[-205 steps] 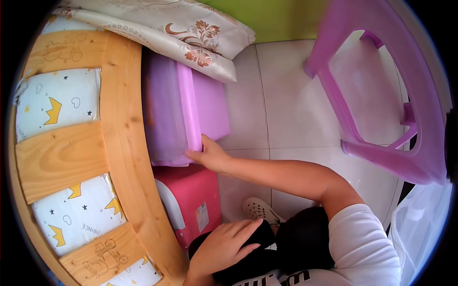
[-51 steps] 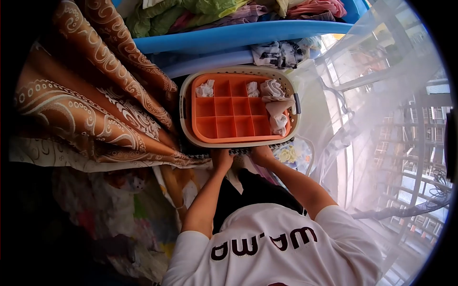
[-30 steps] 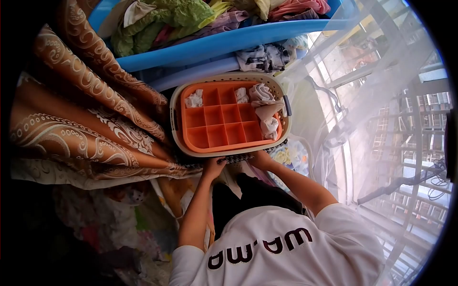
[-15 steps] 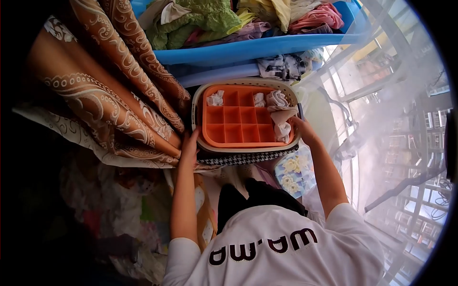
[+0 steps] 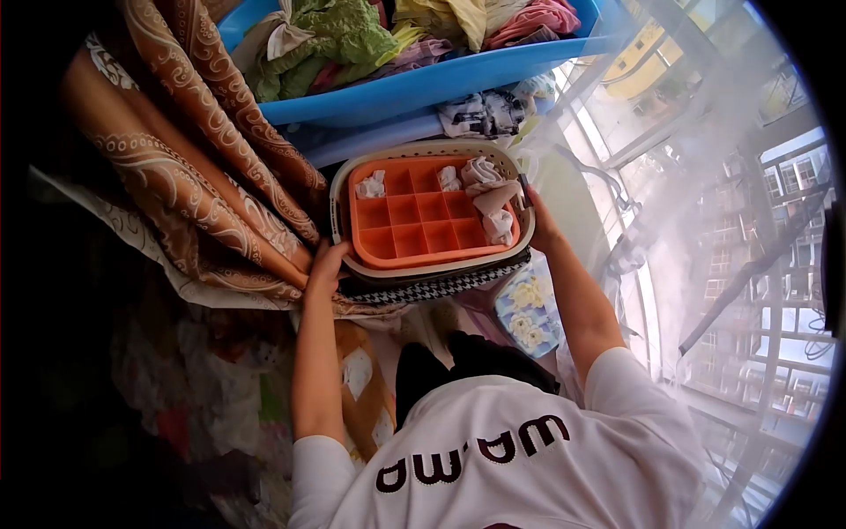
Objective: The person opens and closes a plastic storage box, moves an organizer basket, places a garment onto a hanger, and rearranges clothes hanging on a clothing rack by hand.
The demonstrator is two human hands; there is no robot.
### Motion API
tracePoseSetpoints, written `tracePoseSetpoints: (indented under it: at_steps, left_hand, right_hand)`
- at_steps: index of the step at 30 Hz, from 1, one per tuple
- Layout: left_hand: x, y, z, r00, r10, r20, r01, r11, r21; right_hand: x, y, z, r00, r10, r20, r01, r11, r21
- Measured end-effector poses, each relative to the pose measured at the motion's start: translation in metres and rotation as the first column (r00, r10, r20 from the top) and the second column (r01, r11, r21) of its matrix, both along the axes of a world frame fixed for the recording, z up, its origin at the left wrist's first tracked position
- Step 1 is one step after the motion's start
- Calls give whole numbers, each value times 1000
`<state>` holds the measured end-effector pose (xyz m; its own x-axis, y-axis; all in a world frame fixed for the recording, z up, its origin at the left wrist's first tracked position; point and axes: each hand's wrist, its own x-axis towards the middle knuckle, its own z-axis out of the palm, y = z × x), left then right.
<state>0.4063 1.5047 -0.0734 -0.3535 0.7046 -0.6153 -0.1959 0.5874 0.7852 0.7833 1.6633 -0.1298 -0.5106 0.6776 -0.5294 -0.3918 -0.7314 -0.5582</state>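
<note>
An orange divided tray point(image 5: 414, 212) rests in the top of a beige perforated basket point(image 5: 441, 265). Crumpled pale cloths point(image 5: 485, 181) fill some compartments at its right side, and one more lies at the upper left. My left hand point(image 5: 328, 264) grips the basket's left end, its fingers partly hidden at the rim. On the opposite end my right hand point(image 5: 544, 220) is closed round the basket by its dark handle. Under the basket shows a black-and-white houndstooth surface point(image 5: 441, 287).
Behind the basket stands a blue tub point(image 5: 423, 84) heaped with clothes point(image 5: 352, 40). A brown patterned curtain point(image 5: 203, 203) hangs at the left, touching my left forearm area. Sheer white curtain point(image 5: 617, 229) and a barred window are at the right. A flowered box point(image 5: 529, 310) sits below.
Both hands have moved from the basket's near side up to its two ends and taken hold there. The view has shifted from the purple bin and bed to this basket.
</note>
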Motion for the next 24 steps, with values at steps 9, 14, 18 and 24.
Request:
tracePoseSetpoints:
  at_steps: [9,14,18,24]
  left_hand:
    - [-17,-14,39,995,-50,-89,72,960,271]
    - [-14,-16,60,996,-44,-72,61,963,264]
    - [0,-7,27,998,48,40,-54,986,157]
    - [4,-2,-22,984,150,101,-161,981,110]
  right_hand:
    - [6,-25,23,997,-80,16,78,990,121]
    - [7,-31,36,1000,-14,1,14,989,150]
    - [6,-28,15,995,-101,2,101,989,104]
    - [11,-18,-10,993,-118,18,117,993,5]
